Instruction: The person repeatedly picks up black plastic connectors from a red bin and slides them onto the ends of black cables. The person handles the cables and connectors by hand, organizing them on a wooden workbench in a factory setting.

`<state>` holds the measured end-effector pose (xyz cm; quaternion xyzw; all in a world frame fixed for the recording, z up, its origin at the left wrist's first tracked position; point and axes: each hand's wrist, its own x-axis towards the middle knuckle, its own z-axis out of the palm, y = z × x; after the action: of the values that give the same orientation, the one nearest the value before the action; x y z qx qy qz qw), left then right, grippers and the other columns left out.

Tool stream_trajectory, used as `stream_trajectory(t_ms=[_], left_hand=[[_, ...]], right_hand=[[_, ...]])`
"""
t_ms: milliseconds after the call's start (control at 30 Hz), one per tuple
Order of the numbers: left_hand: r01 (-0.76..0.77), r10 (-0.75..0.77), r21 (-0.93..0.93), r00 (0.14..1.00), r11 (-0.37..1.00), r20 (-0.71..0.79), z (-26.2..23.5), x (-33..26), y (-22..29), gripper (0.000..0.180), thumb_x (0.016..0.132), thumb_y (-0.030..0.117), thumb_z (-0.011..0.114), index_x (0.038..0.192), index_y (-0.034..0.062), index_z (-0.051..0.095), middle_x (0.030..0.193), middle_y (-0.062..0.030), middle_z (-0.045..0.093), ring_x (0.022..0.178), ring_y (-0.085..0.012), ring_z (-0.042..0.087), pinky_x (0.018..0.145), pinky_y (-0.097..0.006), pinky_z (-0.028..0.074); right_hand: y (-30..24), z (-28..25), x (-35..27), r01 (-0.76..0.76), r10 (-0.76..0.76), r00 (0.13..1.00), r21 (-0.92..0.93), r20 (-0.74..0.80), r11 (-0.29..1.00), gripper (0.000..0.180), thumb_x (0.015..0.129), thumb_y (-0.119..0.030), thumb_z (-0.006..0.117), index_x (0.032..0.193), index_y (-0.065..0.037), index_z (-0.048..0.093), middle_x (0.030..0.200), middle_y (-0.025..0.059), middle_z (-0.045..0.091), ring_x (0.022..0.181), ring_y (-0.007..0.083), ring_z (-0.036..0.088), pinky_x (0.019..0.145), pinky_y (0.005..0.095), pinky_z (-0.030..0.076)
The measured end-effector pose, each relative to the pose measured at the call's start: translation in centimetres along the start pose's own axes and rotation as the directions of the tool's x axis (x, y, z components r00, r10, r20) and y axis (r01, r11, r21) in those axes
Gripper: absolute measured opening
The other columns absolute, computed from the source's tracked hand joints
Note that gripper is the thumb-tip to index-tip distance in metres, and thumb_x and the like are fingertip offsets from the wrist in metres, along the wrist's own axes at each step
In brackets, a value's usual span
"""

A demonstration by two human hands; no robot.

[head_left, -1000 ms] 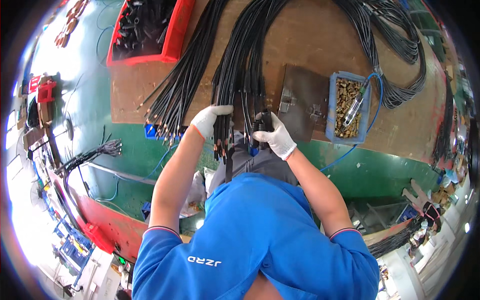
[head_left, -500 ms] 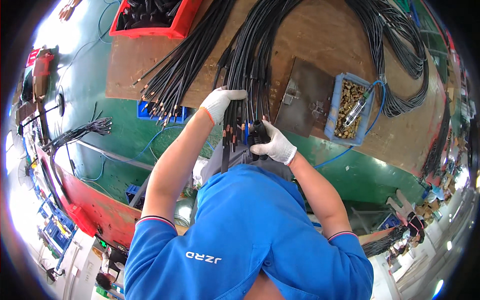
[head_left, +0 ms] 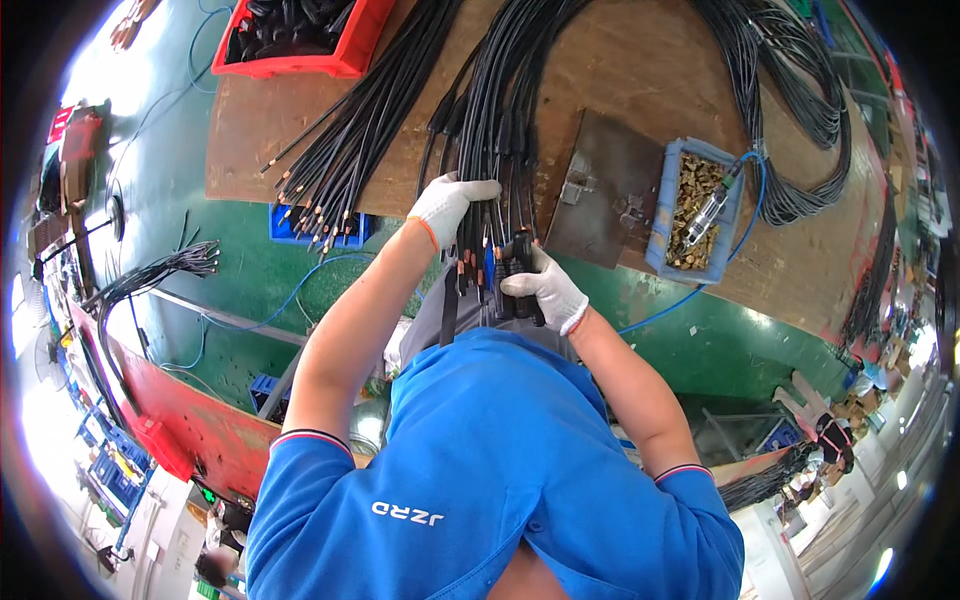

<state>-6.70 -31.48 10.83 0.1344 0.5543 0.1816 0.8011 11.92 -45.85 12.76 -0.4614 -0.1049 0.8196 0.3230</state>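
My left hand (head_left: 452,207), in a white knit glove with an orange cuff, closes around a bundle of black cables (head_left: 492,125). The bundle hangs over the table's near edge, its bare copper ends (head_left: 466,270) pointing down toward my lap. To the right of those ends, my gloved right hand (head_left: 550,290) is closed on several black ribbed sleeves (head_left: 520,262). Its thumb lies across them, and the other fingers are mostly hidden behind. Whether any sleeve sits on a cable end cannot be made out. Further up, black sleeves (head_left: 515,140) sit along some cables.
Another cable bundle (head_left: 385,130) lies on the brown table (head_left: 620,70) at the left. A red bin (head_left: 345,60) of black sleeves stands far left. Right are a dark metal plate (head_left: 600,190) and a blue bin (head_left: 655,245) with brass pieces and an air tool (head_left: 708,215).
My right hand has tilted slightly, and more of the black sleeves shows beside its thumb. My left hand keeps its grip on the cables. The whole view has shifted a little.
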Motion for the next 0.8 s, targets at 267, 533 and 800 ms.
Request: stream_trajectory(t_ms=[267,533,800], left_hand=[[-0.061,0.058,0.125,0.998,0.99,0.025,-0.6,0.6,-0.7,0.036,0.092,0.015,0.078,0.124,-0.0007,0.07,0.098,-0.0087,0.076,0.083,-0.019,0.075,0.077,-0.033,0.061],[-0.133,0.147,0.163,0.986,0.978,-0.078,-3.8,-0.7,1.2,0.035,0.094,0.025,0.076,0.119,-0.0004,0.069,0.093,-0.0066,0.072,0.07,-0.0135,0.066,0.065,-0.03,0.058],[-0.041,0.045,0.127,0.999,0.991,-0.031,-4.4,-1.7,4.1,0.031,0.089,0.017,0.075,0.112,-0.0018,0.071,0.088,-0.0083,0.073,0.069,-0.0179,0.071,0.063,-0.033,0.06]], right_hand=[[-2.9,1.2,5.4,0.168,-0.216,0.96,-0.25,-0.178,0.954,0.055,0.073,0.001,0.081,0.125,0.002,0.061,0.107,0.0081,0.072,0.097,0.0197,0.069,0.095,0.0346,0.056],[-8.2,0.9,14.6,0.132,-0.29,0.914,-0.468,-0.284,0.874,0.044,0.069,-0.007,0.082,0.108,-0.001,0.063,0.092,0.0062,0.067,0.086,0.0205,0.064,0.085,0.0353,0.054],[-13.7,-1.5,18.7,0.26,-0.42,0.856,-0.451,-0.302,0.854,0.039,0.078,-0.008,0.09,0.1,-0.007,0.057,0.088,0.0036,0.064,0.075,0.0178,0.067,0.067,0.0357,0.057]])
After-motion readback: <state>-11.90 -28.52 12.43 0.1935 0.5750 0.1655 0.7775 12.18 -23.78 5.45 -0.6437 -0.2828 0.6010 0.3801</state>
